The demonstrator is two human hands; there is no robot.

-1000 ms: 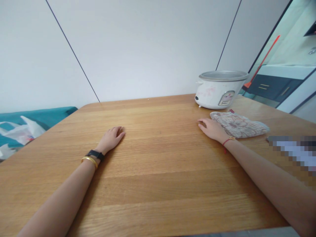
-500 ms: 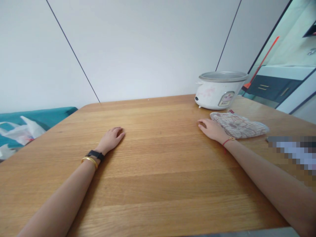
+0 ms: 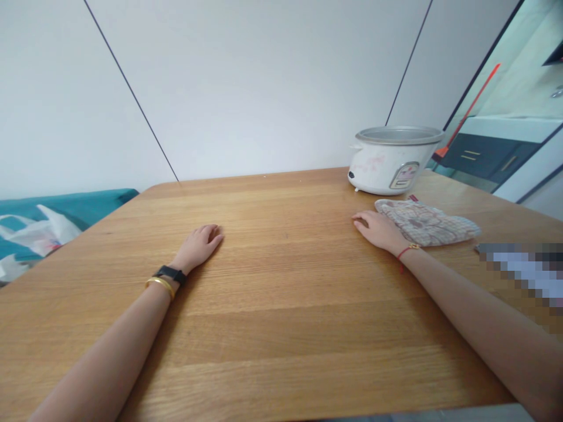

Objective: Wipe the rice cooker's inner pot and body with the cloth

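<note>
My left hand (image 3: 199, 246) lies palm down on the wooden table (image 3: 281, 305), fingers stretched forward and empty; a black band and a gold bangle ring its wrist. My right hand (image 3: 378, 230) also rests flat on the table, fingers out, holding nothing. It sits just left of a folded patterned cloth (image 3: 426, 223), close to its near edge. A white rice cooker (image 3: 392, 159) without a lid stands behind the cloth at the table's far right.
A blurred-out flat object (image 3: 523, 272) lies at the table's right edge. A teal sofa with plastic bags (image 3: 39, 231) is at the left beyond the table. A white panelled wall stands behind; a doorway with a red-handled broom (image 3: 466, 111) opens at right.
</note>
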